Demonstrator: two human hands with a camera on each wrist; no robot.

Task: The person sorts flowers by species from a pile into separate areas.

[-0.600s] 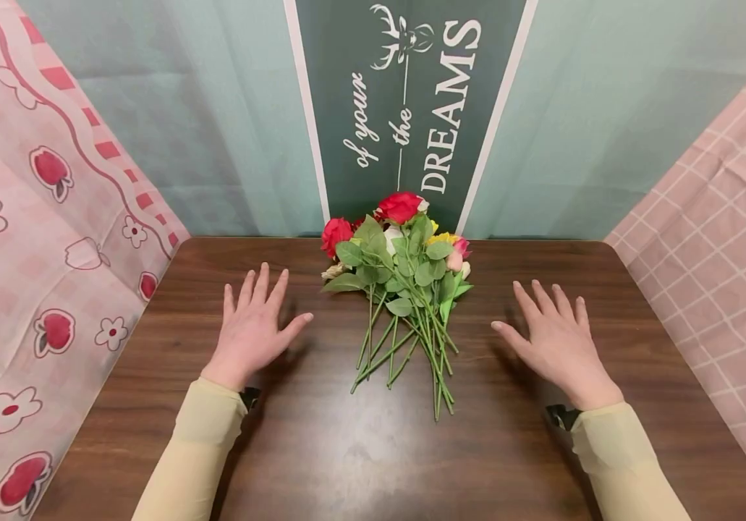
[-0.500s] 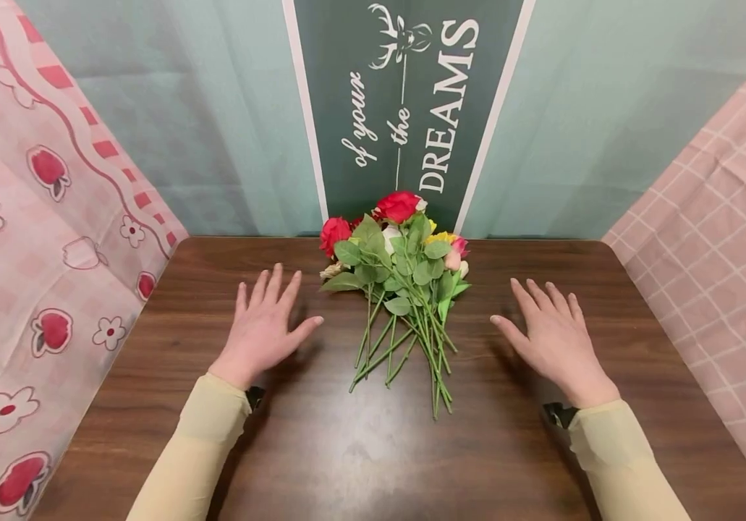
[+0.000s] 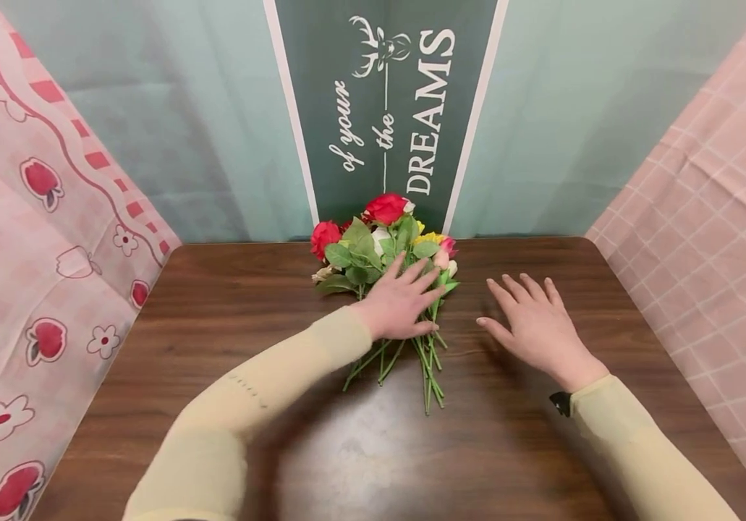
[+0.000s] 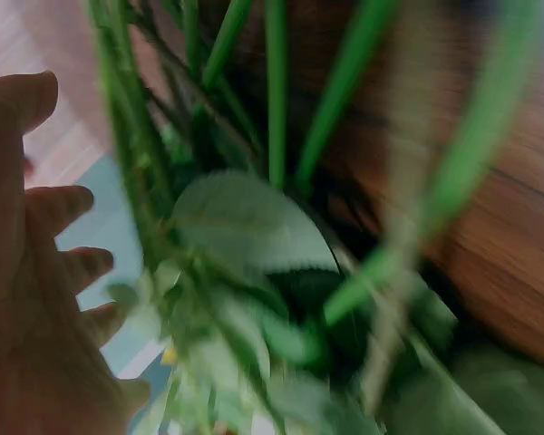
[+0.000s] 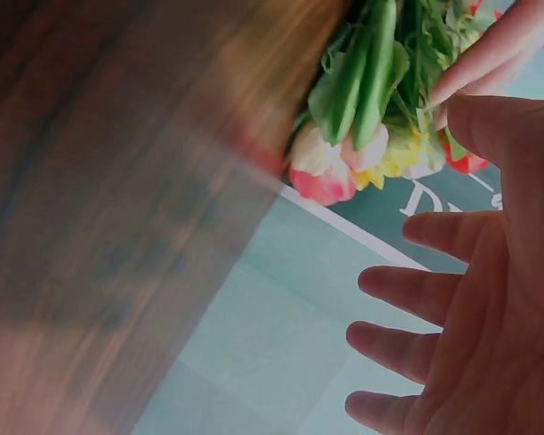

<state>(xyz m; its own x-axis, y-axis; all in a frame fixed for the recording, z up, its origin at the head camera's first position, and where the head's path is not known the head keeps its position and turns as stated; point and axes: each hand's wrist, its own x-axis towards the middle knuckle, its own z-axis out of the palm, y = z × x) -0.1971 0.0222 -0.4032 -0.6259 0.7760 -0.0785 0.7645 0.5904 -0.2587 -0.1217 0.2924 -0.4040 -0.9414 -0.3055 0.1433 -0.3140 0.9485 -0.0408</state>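
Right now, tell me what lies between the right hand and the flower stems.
In the head view, only bare brown table separates the right hand from the flower stems; the left hand rests on the bunch.

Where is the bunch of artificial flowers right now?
In the head view, the bunch of artificial flowers lies at the table's far middle, below the green banner, under the left hand.
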